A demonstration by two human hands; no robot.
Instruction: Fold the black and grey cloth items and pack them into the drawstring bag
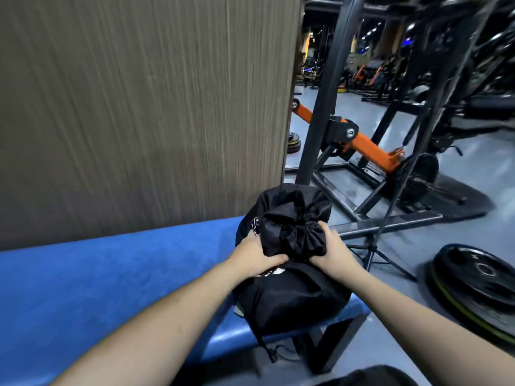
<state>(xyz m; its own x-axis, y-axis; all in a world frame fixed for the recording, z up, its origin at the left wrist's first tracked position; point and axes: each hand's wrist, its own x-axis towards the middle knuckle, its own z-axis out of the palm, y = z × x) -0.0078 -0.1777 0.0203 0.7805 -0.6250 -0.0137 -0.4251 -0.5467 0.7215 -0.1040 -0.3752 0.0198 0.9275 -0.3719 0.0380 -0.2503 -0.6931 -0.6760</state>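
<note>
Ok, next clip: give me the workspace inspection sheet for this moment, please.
Surface: blue padded bench, its end under the bag.
Job's things: black fabric drawstring bag lies on the bench end, bulging, mouth gathered; no loose black or grey cloth seen.
Clutter: black weight plates on the floor at right.
Grippers: left hand and right hand both grip the bag's bunched top.
Cables: thin black drawstring cord hangs below the bench edge.
Surroundings: brown wood-grain wall panel; black and orange gym machine; grey floor.
</note>
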